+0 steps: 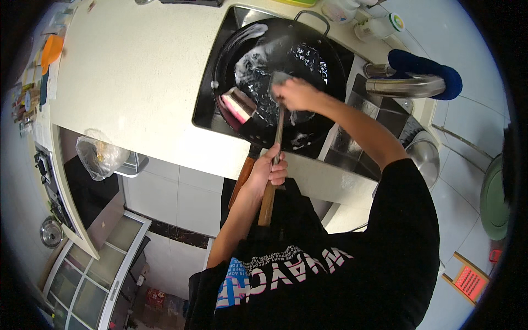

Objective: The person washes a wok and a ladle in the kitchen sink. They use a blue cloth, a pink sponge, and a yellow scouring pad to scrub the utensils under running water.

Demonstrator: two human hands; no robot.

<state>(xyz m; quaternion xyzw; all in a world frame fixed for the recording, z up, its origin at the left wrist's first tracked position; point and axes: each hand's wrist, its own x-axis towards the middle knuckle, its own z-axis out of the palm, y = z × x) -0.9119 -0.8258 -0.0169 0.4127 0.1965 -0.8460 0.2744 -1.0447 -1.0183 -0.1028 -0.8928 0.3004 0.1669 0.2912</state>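
A big black wok (336, 55) rests in the sink, its inside wet and streaked with white suds. My left hand (269, 168) is wrapped round the long handle of a wok spatula (266, 206), which slants up over the wok. My right hand (297, 94), slightly blurred, is closed at the spatula's grey head; whether a scrubber lies under its fingers I cannot tell. Against the wok's left inner wall leans a pink, white and dark sponge (237, 105). The wok's wooden handle (241, 179) points toward me, beside my left wrist.
A faucet (407, 86) with a dark blue cloth (452, 80) over it stands right of the wok. Jars (379, 27) line the back right. A metal bowl (423, 157) is at the right. The cream countertop (137, 71) spreads left, with a plastic bag (102, 157) below its edge.
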